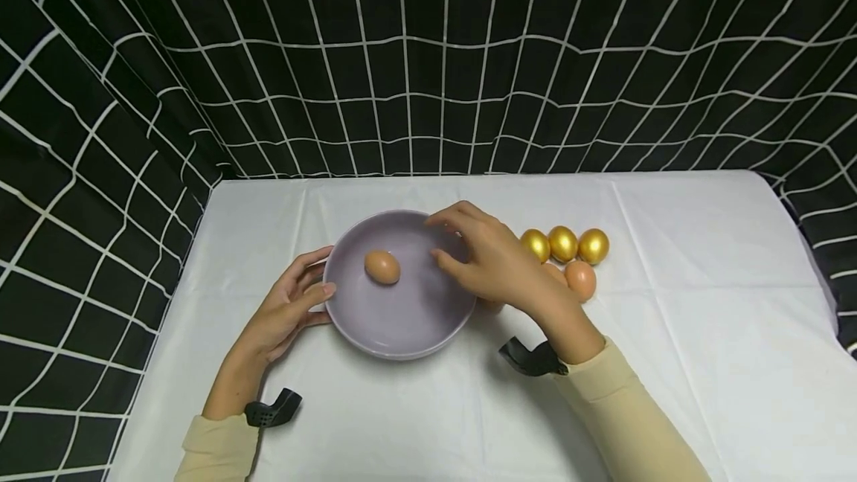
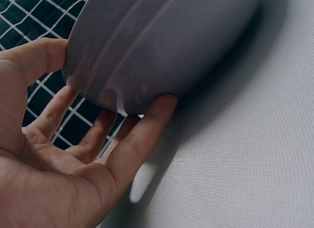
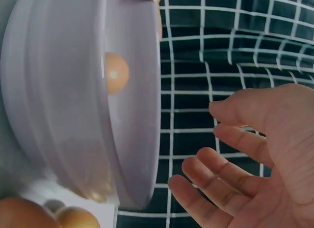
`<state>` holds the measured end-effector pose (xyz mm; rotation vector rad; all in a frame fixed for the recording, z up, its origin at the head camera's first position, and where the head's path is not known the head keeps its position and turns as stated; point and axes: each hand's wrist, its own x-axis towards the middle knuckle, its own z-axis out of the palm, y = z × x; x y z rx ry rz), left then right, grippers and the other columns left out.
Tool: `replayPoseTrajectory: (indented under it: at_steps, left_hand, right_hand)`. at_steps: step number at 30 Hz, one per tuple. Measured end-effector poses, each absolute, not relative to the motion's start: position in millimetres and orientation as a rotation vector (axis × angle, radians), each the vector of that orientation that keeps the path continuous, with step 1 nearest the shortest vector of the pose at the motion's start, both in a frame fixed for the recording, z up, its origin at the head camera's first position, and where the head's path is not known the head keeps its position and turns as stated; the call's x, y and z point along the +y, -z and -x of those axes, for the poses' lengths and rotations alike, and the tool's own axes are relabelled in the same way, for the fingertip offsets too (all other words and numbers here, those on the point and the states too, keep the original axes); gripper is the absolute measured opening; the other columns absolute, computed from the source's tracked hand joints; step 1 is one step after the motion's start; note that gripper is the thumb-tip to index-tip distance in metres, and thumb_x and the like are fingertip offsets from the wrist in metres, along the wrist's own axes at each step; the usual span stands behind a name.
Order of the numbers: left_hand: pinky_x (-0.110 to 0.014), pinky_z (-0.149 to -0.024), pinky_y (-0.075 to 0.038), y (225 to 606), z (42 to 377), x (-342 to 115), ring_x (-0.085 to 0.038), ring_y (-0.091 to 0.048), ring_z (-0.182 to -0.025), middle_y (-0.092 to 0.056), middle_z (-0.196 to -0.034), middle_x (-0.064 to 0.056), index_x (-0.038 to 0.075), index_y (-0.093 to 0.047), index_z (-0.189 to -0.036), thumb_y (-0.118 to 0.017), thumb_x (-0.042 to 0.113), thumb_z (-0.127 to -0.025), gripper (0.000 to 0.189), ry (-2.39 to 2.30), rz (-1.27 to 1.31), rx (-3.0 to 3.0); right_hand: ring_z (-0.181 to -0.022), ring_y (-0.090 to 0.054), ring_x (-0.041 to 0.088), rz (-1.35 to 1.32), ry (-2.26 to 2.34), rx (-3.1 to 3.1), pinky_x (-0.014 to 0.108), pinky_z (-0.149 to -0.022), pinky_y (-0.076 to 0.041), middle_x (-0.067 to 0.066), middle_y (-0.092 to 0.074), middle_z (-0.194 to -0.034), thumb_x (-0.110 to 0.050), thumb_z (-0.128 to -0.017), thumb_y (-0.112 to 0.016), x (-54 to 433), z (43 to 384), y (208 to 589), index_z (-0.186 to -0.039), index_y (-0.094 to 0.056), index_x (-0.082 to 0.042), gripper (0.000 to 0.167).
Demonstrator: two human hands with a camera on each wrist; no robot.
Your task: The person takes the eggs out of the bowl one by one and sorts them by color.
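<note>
A pale purple bowl (image 1: pixel 402 326) stands on the white cloth, with one brown egg (image 1: pixel 382 267) lying inside, left of its middle. My left hand (image 1: pixel 289 307) holds the bowl from its left side, thumb at the rim and fingers spread against the outer wall; in the left wrist view, fingertips (image 2: pixel 164 105) press low on that wall. Over the bowl's right part, my right hand (image 1: pixel 485 255) hovers with thumb and fingers apart and nothing between them. In the right wrist view that hand (image 3: pixel 260 164) is clear of the rim.
Three golden eggs (image 1: pixel 563 244) sit in a row right of the bowl. In front of them lie brown eggs (image 1: pixel 580 280), partly hidden by my right hand and forearm. A black cloth with white grid lines (image 1: pixel 442 65) hangs behind the table (image 1: pixel 703 281).
</note>
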<state>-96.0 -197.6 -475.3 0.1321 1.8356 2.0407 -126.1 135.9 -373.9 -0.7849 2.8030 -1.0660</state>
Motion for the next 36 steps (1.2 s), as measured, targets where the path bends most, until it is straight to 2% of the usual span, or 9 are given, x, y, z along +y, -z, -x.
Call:
replayPoseTrajectory:
  at_steps: [5, 7, 14, 21, 25, 29, 32, 36]
  left_hand:
    - [-0.042, -0.090, -0.064, 475.8, 98.6, -195.1, -0.015, -0.065, -0.123, -0.042, -0.157, -0.014, 0.015, -0.034, -0.163, -0.059, 0.007, -0.106, 0.063, -2.054, -0.142, 1.822]
    - [-0.043, -0.090, -0.064, 475.8, 99.9, -194.1, -0.016, -0.065, -0.124, -0.042, -0.157, -0.013, 0.015, -0.034, -0.163, -0.060, 0.007, -0.106, 0.063, -2.052, -0.140, 1.822]
    - [-0.043, -0.091, -0.064, 473.1, 101.5, -195.7, -0.017, -0.063, -0.126, -0.039, -0.162, -0.016, 0.017, -0.034, -0.164, -0.061, 0.008, -0.105, 0.065, -2.044, -0.132, 1.848]
    - [-0.043, -0.090, -0.064, 476.5, 97.0, -200.2, -0.014, -0.065, -0.123, -0.046, -0.153, -0.005, 0.017, -0.034, -0.163, -0.060, 0.008, -0.106, 0.063, -2.041, -0.107, 1.825]
    - [-0.045, -0.091, -0.064, 478.5, 96.1, -199.8, -0.015, -0.064, -0.125, -0.046, -0.153, -0.005, 0.017, -0.033, -0.164, -0.059, 0.007, -0.106, 0.064, -2.049, -0.127, 1.811]
    - [-0.045, -0.091, -0.064, 477.8, 96.8, -197.7, -0.015, -0.064, -0.124, -0.046, -0.154, -0.006, 0.017, -0.033, -0.163, -0.060, 0.008, -0.106, 0.064, -2.048, -0.130, 1.807]
    - [-0.044, -0.090, -0.064, 476.7, 97.5, -197.5, -0.015, -0.065, -0.122, -0.046, -0.153, -0.005, 0.017, -0.033, -0.164, -0.060, 0.008, -0.106, 0.064, -2.045, -0.123, 1.807]
    - [-0.043, -0.090, -0.064, 476.5, 98.2, -198.9, -0.015, -0.065, -0.122, -0.046, -0.152, -0.005, 0.017, -0.033, -0.164, -0.060, 0.007, -0.106, 0.064, -2.043, -0.118, 1.806]
  right_hand:
    - [-0.120, -0.068, 0.030, 0.839, 0.992, 2.773, 0.048, -0.104, -0.056, 0.008, -0.066, -0.131, -0.022, -0.098, -0.073, 122.4, 135.0, 373.7, -0.139, -0.065, -0.010, 0.043]
    - [-0.119, -0.067, 0.031, 0.871, 0.984, 2.759, 0.048, -0.104, -0.056, 0.010, -0.066, -0.131, -0.020, -0.098, -0.073, 117.9, 138.6, 373.6, -0.139, -0.065, -0.009, 0.043]
    - [-0.114, -0.068, 0.031, 0.952, 0.814, 2.720, 0.047, -0.101, -0.057, 0.012, -0.064, -0.133, -0.016, -0.096, -0.070, 99.8, 150.1, 369.5, -0.137, -0.065, -0.010, 0.042]
    - [-0.112, -0.067, 0.030, 1.032, 0.593, 2.657, 0.045, -0.103, -0.057, 0.016, -0.064, -0.134, -0.017, -0.096, -0.073, 76.0, 157.3, 373.1, -0.137, -0.065, -0.009, 0.042]
    - [-0.108, -0.068, 0.029, 1.070, 0.479, 2.652, 0.044, -0.102, -0.056, 0.015, -0.064, -0.131, -0.018, -0.094, -0.075, 66.5, 159.2, 379.8, -0.133, -0.067, -0.010, 0.040]
    - [-0.089, -0.066, 0.025, 1.114, 0.481, 2.641, 0.040, -0.087, -0.058, 0.013, -0.064, -0.113, -0.020, -0.100, -0.069, 57.9, 159.3, 385.8, -0.123, -0.070, -0.009, 0.025]
    - [-0.077, -0.061, 0.023, 1.136, 0.458, 2.615, 0.038, -0.074, -0.055, 0.010, -0.061, -0.101, -0.022, -0.106, -0.060, 51.3, 158.0, 388.8, -0.112, -0.068, -0.009, 0.017]
    - [-0.076, -0.060, 0.023, 1.129, 0.365, 2.579, 0.037, -0.070, -0.052, 0.010, -0.060, -0.100, -0.021, -0.108, -0.056, 45.0, 156.2, 390.4, -0.109, -0.064, -0.010, 0.014]
